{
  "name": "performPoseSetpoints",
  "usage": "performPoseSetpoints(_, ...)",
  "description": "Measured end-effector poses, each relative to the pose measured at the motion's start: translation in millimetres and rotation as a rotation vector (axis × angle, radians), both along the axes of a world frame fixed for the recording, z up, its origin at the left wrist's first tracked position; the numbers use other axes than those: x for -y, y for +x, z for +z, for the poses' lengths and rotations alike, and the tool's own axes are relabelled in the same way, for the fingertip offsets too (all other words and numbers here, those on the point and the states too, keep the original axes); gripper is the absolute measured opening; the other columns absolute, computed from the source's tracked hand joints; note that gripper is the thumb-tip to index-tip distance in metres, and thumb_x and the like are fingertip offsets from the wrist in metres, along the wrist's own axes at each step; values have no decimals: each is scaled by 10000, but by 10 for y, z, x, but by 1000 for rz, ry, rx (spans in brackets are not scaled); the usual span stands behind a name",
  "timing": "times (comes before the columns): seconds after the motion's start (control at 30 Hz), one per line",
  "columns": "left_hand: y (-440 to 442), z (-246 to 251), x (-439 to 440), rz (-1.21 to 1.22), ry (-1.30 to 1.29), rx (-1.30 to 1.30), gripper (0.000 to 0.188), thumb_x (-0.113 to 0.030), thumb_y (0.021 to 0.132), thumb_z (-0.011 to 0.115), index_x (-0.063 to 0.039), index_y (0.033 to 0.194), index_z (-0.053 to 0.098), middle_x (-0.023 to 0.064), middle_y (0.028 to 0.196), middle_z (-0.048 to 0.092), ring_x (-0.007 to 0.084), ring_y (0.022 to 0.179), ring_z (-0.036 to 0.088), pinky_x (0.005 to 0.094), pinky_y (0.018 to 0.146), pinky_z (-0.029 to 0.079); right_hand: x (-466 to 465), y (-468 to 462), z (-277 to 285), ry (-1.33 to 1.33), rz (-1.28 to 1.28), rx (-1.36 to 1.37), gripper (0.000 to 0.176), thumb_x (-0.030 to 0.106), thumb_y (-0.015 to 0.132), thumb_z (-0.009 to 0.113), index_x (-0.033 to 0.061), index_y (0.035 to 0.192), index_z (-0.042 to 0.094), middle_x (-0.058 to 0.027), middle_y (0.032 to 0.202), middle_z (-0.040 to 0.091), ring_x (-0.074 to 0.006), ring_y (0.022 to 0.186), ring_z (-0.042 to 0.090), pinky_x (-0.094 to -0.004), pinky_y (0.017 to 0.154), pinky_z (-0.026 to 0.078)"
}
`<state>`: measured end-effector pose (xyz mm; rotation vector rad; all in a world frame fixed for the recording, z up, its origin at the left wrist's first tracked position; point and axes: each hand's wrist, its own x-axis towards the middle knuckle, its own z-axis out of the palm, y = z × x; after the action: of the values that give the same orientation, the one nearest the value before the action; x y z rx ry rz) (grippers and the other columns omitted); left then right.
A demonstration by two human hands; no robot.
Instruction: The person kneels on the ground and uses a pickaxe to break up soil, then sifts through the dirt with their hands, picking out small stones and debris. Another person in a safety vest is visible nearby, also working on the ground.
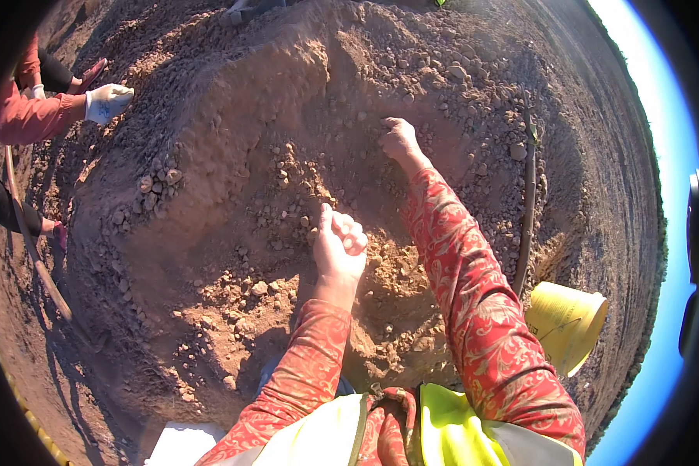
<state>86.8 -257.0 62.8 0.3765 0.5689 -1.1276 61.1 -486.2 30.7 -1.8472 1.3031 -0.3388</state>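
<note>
My left hand (340, 247) is palm up over the loose soil, its fingers curled and the thumb pointing forward; whether something small lies in it cannot be told. Farther forward and to the right, my right hand (401, 140) reaches to the dirt of the pit wall (349, 125), fingers bent, their tips partly hidden. Small stones and clods (259, 288) lie around and below my hands. Both my sleeves are red and patterned.
A yellow bucket (559, 326) lies tilted at the right, near a long wooden handle (529, 198). At the left are a co-worker's gloved hand (108, 103) and a long-handled tool (41, 271). A white object (183, 444) sits at the bottom left.
</note>
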Motion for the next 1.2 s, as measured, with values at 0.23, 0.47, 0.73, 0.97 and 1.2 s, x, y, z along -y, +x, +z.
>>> performPoseSetpoints(0.23, -7, -17, -26, -13, -4, 25, 410, -385, 945, 391, -127, 628, 415, -28, 528, 335, 83, 385, 272, 216, 320, 202, -162, -502, 515, 560, 310, 29, 202, 86, 886, 474, 30, 1033, 600, 44, 562, 424, -40, 404, 301, -203, 367, 238)
performPoseSetpoints(0.47, -94, 24, -37, -75, 49, 55, 324, -349, 956, 373, -113, 769, 495, -38, 572, 355, 71, 428, 288, 208, 346, 232, -463, -938, 502, 674, -226, 428, 164, 59, 903, 433, 5, 933, 586, -31, 687, 565, -110, 550, 530, -236, 495, 462)
performPoseSetpoints(0.73, -144, 28, -10, -40, 16, 90, 317, -275, 958, 377, -36, 926, 581, 56, 769, 573, 146, 650, 525, 244, 509, 428, -794, -1031, 480, 897, -134, 753, 280, 42, 917, 384, -69, 1152, 488, -203, 1073, 578, -284, 918, 616, -361, 805, 520)
performPoseSetpoints(0.97, -106, -29, -24, 47, -17, 68, 358, -303, 951, 382, -31, 883, 604, 83, 771, 610, 187, 718, 573, 327, 646, 472, -892, -1059, 586, 784, 112, 483, 268, 43, 851, 517, -52, 1100, 538, -161, 974, 614, -234, 811, 641, -335, 719, 544)
performPoseSetpoints(1.2, -129, -17, -23, 21, 74, 61, 349, -284, 950, 393, -34, 768, 555, 62, 662, 531, 169, 628, 514, 290, 574, 429, -911, -654, 348, -327, 398, -194, 298, 117, 698, 679, -12, 931, 545, -176, 825, 625, -307, 789, 629, -369, 667, 500)
